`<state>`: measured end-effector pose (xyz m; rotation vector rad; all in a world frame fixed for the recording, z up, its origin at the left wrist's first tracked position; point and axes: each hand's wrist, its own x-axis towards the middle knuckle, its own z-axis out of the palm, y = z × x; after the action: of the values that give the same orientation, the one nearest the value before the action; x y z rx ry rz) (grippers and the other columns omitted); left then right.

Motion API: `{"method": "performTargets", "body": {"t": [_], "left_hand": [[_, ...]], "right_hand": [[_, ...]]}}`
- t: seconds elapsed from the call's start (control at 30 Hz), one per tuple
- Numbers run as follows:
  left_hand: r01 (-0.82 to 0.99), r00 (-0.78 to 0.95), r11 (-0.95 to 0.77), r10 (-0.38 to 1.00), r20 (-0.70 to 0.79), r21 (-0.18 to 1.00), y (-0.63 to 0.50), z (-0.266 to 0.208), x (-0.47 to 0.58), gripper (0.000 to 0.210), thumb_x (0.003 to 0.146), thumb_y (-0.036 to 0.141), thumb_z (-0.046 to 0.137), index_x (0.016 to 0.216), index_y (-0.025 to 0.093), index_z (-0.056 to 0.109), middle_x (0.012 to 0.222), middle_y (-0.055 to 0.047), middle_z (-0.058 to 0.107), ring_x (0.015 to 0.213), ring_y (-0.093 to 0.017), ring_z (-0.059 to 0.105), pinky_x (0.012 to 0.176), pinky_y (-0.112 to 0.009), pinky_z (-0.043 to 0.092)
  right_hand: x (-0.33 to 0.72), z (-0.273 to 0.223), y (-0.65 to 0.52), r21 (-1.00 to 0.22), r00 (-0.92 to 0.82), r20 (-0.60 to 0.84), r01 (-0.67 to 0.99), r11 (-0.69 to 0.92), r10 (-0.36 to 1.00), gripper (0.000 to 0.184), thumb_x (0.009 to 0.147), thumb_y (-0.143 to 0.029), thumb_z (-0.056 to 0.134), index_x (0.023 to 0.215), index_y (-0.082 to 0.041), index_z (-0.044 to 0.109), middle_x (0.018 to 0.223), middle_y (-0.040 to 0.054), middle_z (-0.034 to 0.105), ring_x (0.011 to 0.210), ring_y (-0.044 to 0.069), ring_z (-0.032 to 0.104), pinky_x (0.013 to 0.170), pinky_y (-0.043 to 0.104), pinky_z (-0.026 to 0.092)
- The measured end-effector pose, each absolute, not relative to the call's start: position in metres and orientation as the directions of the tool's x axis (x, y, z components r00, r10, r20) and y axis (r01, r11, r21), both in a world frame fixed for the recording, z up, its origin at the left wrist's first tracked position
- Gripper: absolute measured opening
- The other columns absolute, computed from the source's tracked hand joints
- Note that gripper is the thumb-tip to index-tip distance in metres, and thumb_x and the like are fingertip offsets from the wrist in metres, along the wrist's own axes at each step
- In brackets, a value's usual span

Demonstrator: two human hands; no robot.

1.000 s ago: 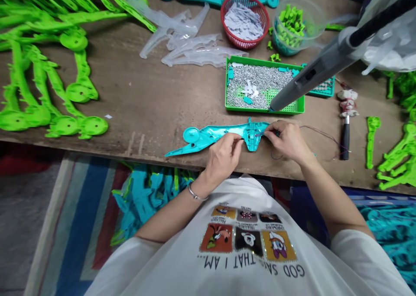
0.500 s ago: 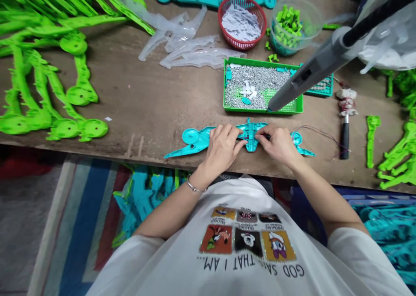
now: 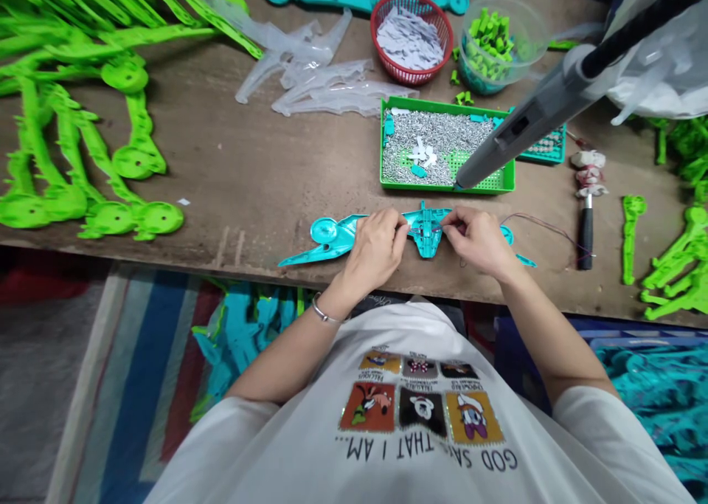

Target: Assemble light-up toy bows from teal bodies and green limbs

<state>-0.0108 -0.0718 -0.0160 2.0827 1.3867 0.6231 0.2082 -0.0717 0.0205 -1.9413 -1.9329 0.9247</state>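
Turquoise shell (image 3: 425,243), hollow side up: compared with half a second ago, my fingertips have parted over its ribbed centre. Those of my left hand (image 3: 376,246) have shifted toward the shell's left end; those of my right hand (image 3: 479,242) toward its right end. Result: more of the centre is exposed, and a thin wire (image 3: 547,226) appears to cross it between my hands. Assessment: the wire now seems to lie across the ribs; whether it is seated cannot be confirmed.

Location: the shell lies on the table (image 3: 248,164), along the near edge and closer to that edge than the green tray (image 3: 420,186). Finger position: left fingertips at the left side of the ribbed centre, right fingertips at its right side. My right thumb and forefinger are narrow and appear to pinch the wire. My left fingers are bunched; I cannot tell what they grip. The loose run of wire extends past my right hand to the black-handled tool (image 3: 586,238)
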Motion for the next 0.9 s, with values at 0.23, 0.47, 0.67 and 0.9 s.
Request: {"method": "performTargets", "body": {"t": [0.23, 0.47, 0.67, 0.9], "left_hand": [[0.535, 0.260, -0.248, 0.958, 0.122, 0.807, -0.070, -0.021, -0.019, 0.013, 0.104, 0.029, 0.048, 0.095, 0.022, 0.054, 0.104, -0.008, 0.074, 0.097, -0.023, 0.071, 0.086, -0.037, 0.050], [0.392, 0.034, -0.123, 0.992, 0.119, 0.912, -0.069, -0.026, -0.023, 0.022, 0.108, 0.040, 0.046, 0.102, 0.022, 0.057, 0.093, -0.004, 0.076, 0.090, -0.019, 0.075, 0.083, -0.032, 0.055], [0.233, -0.077, -0.068, 0.993, 0.088, 0.970, -0.063, -0.022, -0.033, 0.028, 0.110, 0.047, 0.041, 0.107, 0.022, 0.054, 0.108, -0.004, 0.076, 0.084, -0.013, 0.076, 0.076, -0.026, 0.058], [0.479, -0.231, -0.109, 0.942, 0.245, 0.871, -0.068, 0.011, -0.064, 0.026, 0.109, 0.044, 0.045, 0.108, 0.022, 0.059, 0.107, -0.004, 0.074, 0.088, -0.016, 0.076, 0.080, -0.032, 0.058]], "right_hand": [[0.204, 0.021, -0.072, -0.545, -0.133, -0.205, 0.839, 0.000, 0.970, 0.017, 0.088, -0.023, 0.062, 0.099, -0.020, 0.075, 0.101, 0.0073, 0.078, 0.079, 0.020, 0.065, 0.077, 0.034, 0.046], [0.211, 0.022, -0.070, -0.533, -0.178, -0.222, 0.846, 0.033, 0.959, 0.019, 0.086, -0.017, 0.060, 0.099, -0.019, 0.074, 0.099, 0.0076, 0.076, 0.079, 0.020, 0.064, 0.076, 0.034, 0.046], [0.213, 0.019, -0.069, -0.559, -0.178, -0.246, 0.829, 0.011, 0.953, 0.024, 0.083, -0.014, 0.061, 0.102, -0.018, 0.074, 0.100, 0.0065, 0.078, 0.076, 0.019, 0.065, 0.075, 0.032, 0.047], [0.218, 0.019, -0.065, -0.643, -0.121, -0.270, 0.761, -0.085, 0.955, 0.023, 0.093, -0.020, 0.051, 0.098, -0.019, 0.073, 0.091, 0.0055, 0.078, 0.078, 0.020, 0.069, 0.078, 0.033, 0.049]]}}
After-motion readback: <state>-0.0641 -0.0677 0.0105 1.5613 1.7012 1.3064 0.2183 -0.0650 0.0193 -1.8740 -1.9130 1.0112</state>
